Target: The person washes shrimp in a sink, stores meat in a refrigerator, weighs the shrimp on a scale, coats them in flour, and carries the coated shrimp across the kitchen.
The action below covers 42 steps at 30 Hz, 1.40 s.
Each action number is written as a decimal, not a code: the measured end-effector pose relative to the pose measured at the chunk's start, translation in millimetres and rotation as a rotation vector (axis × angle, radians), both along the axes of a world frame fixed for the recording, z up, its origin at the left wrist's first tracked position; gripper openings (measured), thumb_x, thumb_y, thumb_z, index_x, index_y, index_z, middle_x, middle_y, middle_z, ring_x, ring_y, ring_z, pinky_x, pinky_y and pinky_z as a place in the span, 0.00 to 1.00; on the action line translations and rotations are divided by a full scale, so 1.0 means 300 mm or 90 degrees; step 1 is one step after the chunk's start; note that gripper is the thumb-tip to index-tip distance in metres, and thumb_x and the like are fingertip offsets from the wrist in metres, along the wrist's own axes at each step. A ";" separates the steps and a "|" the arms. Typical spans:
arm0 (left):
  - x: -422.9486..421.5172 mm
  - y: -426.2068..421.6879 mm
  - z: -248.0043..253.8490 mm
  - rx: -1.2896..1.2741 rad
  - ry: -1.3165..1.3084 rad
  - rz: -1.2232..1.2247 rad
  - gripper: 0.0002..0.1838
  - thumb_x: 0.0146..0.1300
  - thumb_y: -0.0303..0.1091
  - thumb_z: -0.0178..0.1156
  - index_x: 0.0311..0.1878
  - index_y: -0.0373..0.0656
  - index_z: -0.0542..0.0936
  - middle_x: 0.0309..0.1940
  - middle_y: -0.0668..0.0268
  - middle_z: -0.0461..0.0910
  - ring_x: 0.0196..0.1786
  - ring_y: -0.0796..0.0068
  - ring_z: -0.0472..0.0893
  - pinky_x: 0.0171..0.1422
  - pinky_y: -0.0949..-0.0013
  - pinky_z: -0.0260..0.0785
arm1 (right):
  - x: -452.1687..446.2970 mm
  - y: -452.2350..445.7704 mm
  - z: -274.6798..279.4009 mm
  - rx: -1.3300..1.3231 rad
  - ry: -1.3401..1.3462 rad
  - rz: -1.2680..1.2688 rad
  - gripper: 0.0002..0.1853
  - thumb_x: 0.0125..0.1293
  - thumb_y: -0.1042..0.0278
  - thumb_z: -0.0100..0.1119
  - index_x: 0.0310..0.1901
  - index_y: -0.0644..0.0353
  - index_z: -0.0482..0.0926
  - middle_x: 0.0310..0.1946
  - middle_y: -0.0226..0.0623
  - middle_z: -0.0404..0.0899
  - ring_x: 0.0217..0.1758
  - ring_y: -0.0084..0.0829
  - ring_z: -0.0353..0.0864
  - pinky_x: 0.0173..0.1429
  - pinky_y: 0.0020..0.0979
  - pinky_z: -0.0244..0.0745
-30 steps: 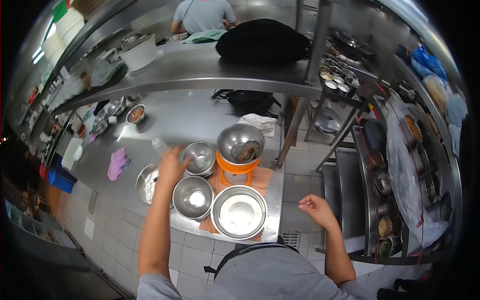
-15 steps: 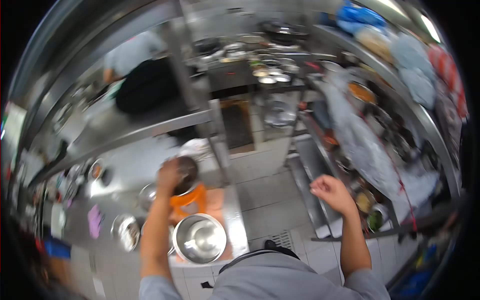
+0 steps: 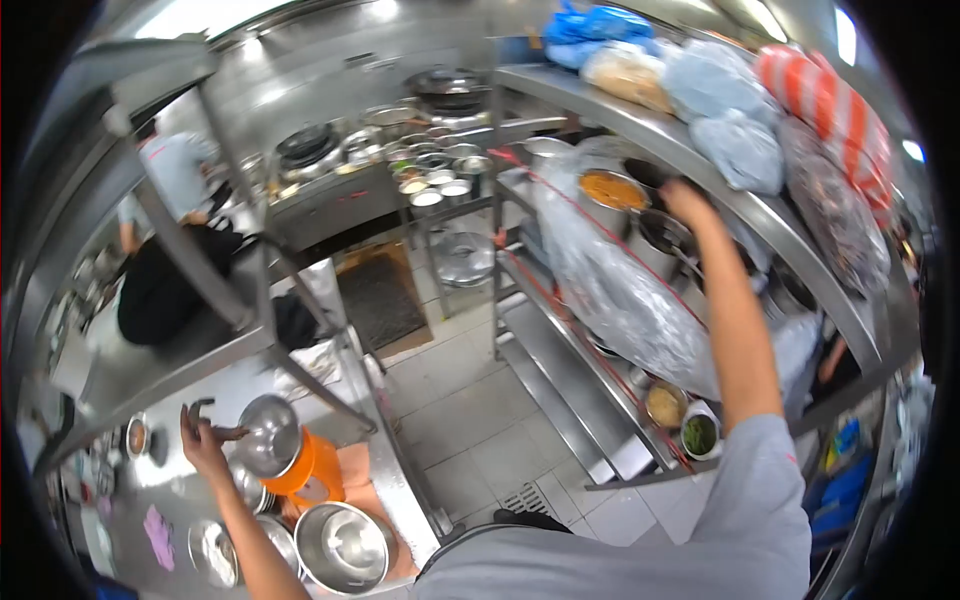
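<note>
My left hand (image 3: 207, 440) is over the steel counter at the lower left, its fingers apart. Its thumb points at the rim of a metal bowl (image 3: 270, 436) that sits tilted on top of an orange container (image 3: 318, 468); whether they touch I cannot tell. In front of the container stands a larger steel pot (image 3: 343, 548). My right hand (image 3: 686, 203) reaches onto the rack at the right, beside a dark pot (image 3: 646, 173) and above another steel pot (image 3: 664, 232). Its fingertips are blurred and partly hidden. A pot of orange food (image 3: 612, 192) stands to its left.
Clear plastic sheeting (image 3: 610, 300) hangs along the rack's front, with red string across it. Filled bags (image 3: 735, 90) lie on the upper shelf. A person (image 3: 175, 165) works at the far left. Stoves (image 3: 330, 190) stand at the back; a floor drain (image 3: 525, 499) lies below.
The view has swung to the right. My right hand has gone from hanging over the aisle up into the rack. My left hand has come off the bowl's top to its left side.
</note>
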<state>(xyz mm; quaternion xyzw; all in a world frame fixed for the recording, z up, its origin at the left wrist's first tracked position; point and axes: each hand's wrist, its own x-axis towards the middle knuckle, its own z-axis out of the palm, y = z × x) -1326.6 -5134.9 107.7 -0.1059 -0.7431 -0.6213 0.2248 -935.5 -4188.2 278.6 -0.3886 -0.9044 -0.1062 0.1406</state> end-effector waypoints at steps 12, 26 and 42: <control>0.590 0.018 0.052 0.684 -0.474 -0.088 0.22 0.72 0.48 0.46 0.62 0.48 0.75 0.27 0.71 0.72 0.19 0.76 0.68 0.20 0.69 0.62 | -0.035 0.283 -0.027 -0.105 -0.417 -0.159 0.15 0.52 0.59 0.67 0.40 0.55 0.91 0.47 0.46 0.89 0.50 0.45 0.90 0.54 0.45 0.84; 0.845 0.051 0.101 0.506 -0.481 -0.135 0.28 0.68 0.35 0.55 0.70 0.39 0.71 0.38 0.66 0.79 0.25 0.74 0.75 0.25 0.70 0.69 | -0.056 0.420 -0.150 -0.072 -0.358 -0.085 0.19 0.66 0.60 0.56 0.53 0.59 0.87 0.61 0.53 0.81 0.65 0.52 0.81 0.70 0.47 0.76; 0.775 0.032 0.122 0.437 -0.418 -0.149 0.23 0.79 0.37 0.49 0.71 0.36 0.69 0.34 0.62 0.82 0.22 0.76 0.75 0.22 0.74 0.69 | -0.037 0.516 -0.121 0.043 -0.257 -0.078 0.20 0.72 0.62 0.54 0.54 0.68 0.84 0.57 0.61 0.82 0.62 0.55 0.83 0.68 0.46 0.76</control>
